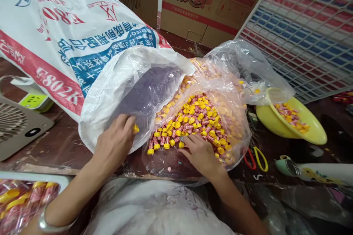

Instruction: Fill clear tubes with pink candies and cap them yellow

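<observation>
In the head view, take the clear plastic bag (pixel 176 159) as your landmark: the yellow-capped tubes (pixel 198 114) lie heaped inside its open mouth, some loose at the near edge. Your left hand (pixel 117 137), left of the bag, pinches a yellow piece (pixel 136 129) at the mouth of the white sack (pixel 110 91); only its yellow end shows, so a slack pinch could drop it. Your right hand (pixel 200 154) is at the bag's near edge, fingers among the tubes; you cannot tell from here whether they have closed on one. Raking too hard could spill the front tubes off the table (pixel 132 172). The bag's film is thin and loose, so a snagged finger might drag the heap. Right of the bag, the scissors (pixel 256 159) lie near enough that a sweeping right forearm might knock them.
</observation>
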Demonstrator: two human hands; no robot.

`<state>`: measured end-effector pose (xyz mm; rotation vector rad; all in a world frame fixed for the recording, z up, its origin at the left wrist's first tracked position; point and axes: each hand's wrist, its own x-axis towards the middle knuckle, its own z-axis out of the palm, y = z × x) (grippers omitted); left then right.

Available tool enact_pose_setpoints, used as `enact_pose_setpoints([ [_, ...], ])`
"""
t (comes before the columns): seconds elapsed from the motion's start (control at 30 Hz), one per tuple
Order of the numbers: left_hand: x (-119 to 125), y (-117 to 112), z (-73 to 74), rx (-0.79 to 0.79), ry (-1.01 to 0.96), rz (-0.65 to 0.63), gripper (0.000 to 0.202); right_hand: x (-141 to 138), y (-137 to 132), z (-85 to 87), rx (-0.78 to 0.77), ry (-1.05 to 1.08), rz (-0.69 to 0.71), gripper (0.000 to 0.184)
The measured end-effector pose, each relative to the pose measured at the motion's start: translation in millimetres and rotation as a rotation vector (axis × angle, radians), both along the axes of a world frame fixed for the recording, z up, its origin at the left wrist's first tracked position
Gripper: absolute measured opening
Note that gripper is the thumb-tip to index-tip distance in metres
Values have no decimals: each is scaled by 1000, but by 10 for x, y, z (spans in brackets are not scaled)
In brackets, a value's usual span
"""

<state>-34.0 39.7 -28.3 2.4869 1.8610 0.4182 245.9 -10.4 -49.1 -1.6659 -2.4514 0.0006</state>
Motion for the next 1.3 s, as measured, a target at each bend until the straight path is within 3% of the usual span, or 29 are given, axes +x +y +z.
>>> enact_pose_setpoints([
  [0.07,-42,-125,21,-48,-304,46,24,-66,26,-43,-24,-7,72,30],
  [0.17,-42,-361,36,-343,-782,118,29,-77,75,-56,31,100,114,15],
  [0.27,78,-562,-26,-721,-1186,136,42,-91,64,11,92,511,22,6],
  [0.37,264,-673,-102,-980,-1472,152,50,-187,-18,118,21,929,-83,11],
  [0.43,378,-704,-114,-1051,-1591,157,46,-274,-70,184,-44,1032,-73,15],
  [0.53,486,-723,-77,-1079,-1670,74,40,-370,-105,263,-66,965,-8,11],
  [0.67,521,-733,-52,-1075,-1674,3,36,-425,-103,272,-55,773,260,29],
  [0.77,532,-736,-89,-1052,-1726,30,34,-474,-117,168,49,661,338,57],
  [0.9,578,-736,-136,-1137,-1788,9,34,-553,-139,36,244,589,330,53],
  [0.97,580,-715,-133,-1194,-1736,-18,37,-568,-130,55,259,590,333,56],
  [1.03,538,-657,-104,-1144,-1598,-42,33,-533,-102,129,162,588,345,64],
  [1.1,441,-551,-48,-897,-1339,-61,22,-419,-56,214,54,549,351,78],
  [1.17,313,-395,24,-500,-938,-73,12,-221,-5,260,71,492,253,76],
  [1.23,201,-210,86,-157,-461,-107,18,21,29,251,167,417,84,48],
  [1.3,147,-34,113,10,-49,-184,27,233,25,210,217,311,-19,23],
])
